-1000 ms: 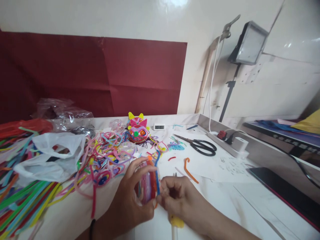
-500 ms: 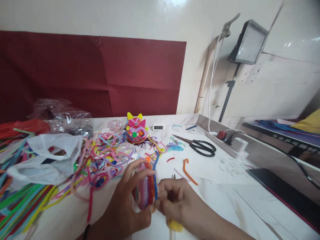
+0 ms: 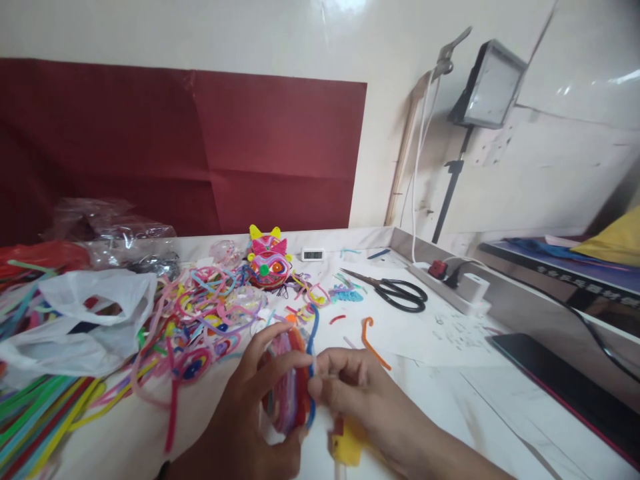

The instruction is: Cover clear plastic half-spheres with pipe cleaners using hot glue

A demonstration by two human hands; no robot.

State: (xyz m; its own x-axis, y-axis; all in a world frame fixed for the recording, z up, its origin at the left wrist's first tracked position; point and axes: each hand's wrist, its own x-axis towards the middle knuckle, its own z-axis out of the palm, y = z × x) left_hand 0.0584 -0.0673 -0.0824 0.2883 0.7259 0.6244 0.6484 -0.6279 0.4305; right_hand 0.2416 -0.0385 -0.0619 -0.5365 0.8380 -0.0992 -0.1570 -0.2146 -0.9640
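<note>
1. The left hand was curved in a wide C and had hold of the striped piece, fingers over its far end, thumb at its near end.
2. The striped piece was between the two hands, its bands running lengthwise from near end to far end. Whether it touched the table could not be told.
3. The blue strip ran along the piece's right edge, roughly parallel to the bands; its far end stood free.
4. The right hand approached from the right, thumb and forefinger drawn together on the strip near mid-length. The left forefinger's tip was just beside it.
5. A yellow object showed below the right hand, partly hidden. Scissors lay well apart, beyond.
</note>
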